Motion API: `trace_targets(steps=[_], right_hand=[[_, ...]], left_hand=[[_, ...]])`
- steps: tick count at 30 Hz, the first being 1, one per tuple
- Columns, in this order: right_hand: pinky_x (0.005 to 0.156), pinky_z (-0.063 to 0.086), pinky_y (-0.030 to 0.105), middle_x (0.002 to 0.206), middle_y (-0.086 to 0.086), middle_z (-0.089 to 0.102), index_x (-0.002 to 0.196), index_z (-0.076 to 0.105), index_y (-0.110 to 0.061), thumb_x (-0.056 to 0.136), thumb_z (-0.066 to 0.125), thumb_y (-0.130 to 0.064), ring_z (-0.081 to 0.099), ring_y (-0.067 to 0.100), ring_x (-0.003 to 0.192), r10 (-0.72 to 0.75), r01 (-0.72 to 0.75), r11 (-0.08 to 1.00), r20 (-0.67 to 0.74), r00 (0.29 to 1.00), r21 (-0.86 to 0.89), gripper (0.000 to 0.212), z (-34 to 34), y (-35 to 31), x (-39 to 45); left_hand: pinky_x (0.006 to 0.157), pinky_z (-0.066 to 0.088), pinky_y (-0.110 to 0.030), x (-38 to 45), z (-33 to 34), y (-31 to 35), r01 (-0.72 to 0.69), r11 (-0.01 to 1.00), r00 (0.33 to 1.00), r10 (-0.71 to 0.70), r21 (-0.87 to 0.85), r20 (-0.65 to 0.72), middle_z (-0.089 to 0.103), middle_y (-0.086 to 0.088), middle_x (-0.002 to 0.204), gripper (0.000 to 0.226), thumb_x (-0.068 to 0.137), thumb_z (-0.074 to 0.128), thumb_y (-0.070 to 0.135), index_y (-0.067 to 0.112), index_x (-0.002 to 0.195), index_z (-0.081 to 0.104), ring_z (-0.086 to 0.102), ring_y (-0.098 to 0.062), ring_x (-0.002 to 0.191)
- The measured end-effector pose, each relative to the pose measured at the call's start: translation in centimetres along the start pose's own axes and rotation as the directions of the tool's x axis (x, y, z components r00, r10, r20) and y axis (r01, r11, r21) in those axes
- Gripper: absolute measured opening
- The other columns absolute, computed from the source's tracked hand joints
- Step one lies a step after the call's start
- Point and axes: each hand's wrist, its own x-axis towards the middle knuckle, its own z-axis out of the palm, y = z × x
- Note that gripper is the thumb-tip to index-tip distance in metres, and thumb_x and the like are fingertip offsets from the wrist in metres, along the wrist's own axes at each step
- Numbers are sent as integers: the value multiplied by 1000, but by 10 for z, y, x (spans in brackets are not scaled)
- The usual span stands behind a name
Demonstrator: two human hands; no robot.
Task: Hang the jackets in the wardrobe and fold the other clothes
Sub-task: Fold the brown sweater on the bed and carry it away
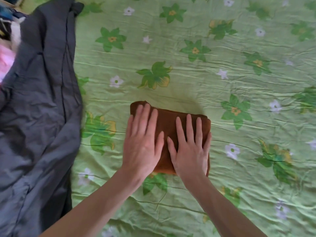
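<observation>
A brown garment [168, 124], folded into a small thick rectangle, lies in the middle of the bed. My left hand [142, 141] rests flat on its left half, fingers spread. My right hand [190, 147] lies flat on its right half, fingers spread too. Neither hand grips the cloth; both palms press down on it. A dark grey jacket [39, 100] is spread out along the left side of the bed, apart from the brown garment.
The bed is covered by a green sheet [239, 74] printed with flowers, wrinkled all over. At the far left edge, past the jacket, a blurred heap of other clothes [7, 48] shows pink, white and blue cloth.
</observation>
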Motion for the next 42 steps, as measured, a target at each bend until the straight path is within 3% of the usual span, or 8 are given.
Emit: trace_targets(steps=[4,11,16,22,28,36,40,42], right_hand=[[126,10,61,175,0,3,167,8,-33,106,20,-65,-1,27,161,-37,37,999,2,999,-9,69,3,5,1],[128,10,57,174,-6,8,166,16,-35,110,18,-55,-2,18,161,-87,89,987,-24,996,135,59,1,14,6],[126,23,44,171,-3,19,163,26,-23,108,45,-35,18,17,158,199,-88,840,-154,968,535,59,-11,16,-5],[104,53,45,135,-6,63,152,44,-29,80,70,-74,64,20,120,444,-624,276,479,757,731,89,-37,43,-6],[78,64,53,115,2,77,132,59,-32,74,88,-53,78,27,96,104,-690,-10,687,720,724,69,-63,55,-5],[62,61,45,108,3,79,126,64,-30,84,82,-40,78,30,93,124,-660,-36,658,742,751,47,-164,52,-61],[71,62,45,108,4,80,127,64,-28,87,79,-39,78,28,96,133,-640,-95,647,751,762,44,-257,59,-106],[67,62,44,109,5,80,126,64,-30,86,79,-42,78,30,94,156,-627,-144,644,749,765,44,-306,63,-130]], left_hand=[[129,19,-50,-4,23,-15,-64,994,982,47,87,183,10,-10,175,72,109,31,51,9,166,20,4,-23,163],[131,16,-47,1,36,-21,135,980,984,-114,-148,140,14,2,175,72,107,35,55,16,167,20,5,-11,162],[126,24,-50,-12,24,-15,341,897,937,-349,-281,25,25,1,169,74,101,52,56,23,163,30,22,-20,156],[116,44,-49,-7,7,-12,813,309,534,-733,-494,421,45,-7,146,116,64,90,65,16,154,34,47,-27,135],[87,61,-40,3,-28,-25,885,68,432,-489,-461,758,82,-1,98,66,67,91,58,17,114,73,78,-23,95],[93,58,-39,-24,-141,19,886,-95,412,-286,-453,865,79,-8,116,44,87,80,45,15,119,76,78,-20,100],[77,53,-12,-21,-224,64,807,-128,545,-216,-577,810,69,-19,134,37,98,71,15,5,133,65,69,-1,89],[94,59,-36,-26,-266,96,866,-45,479,-211,-498,852,76,-10,123,49,88,79,37,16,131,69,76,-15,103]])
